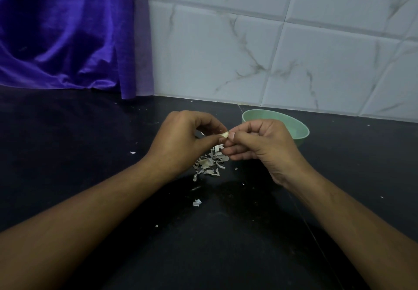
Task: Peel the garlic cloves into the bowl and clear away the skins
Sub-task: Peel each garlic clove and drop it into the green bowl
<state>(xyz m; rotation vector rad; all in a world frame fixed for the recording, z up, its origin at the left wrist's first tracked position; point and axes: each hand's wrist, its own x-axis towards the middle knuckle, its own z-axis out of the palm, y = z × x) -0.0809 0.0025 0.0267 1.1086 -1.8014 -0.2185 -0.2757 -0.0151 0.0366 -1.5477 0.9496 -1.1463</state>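
Garlic clove (225, 134) in the tight fingertip grip of left hand (178, 140) and right hand (264, 142), just left of the bowl (302, 138).

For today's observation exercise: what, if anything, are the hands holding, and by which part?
A garlic clove: the left hand pinches its left end, the right hand its right end.

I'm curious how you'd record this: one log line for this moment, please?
step: peeling | left hand: pinches garlic clove | right hand: pinches it too | skins: piled on counter | bowl: behind right hand
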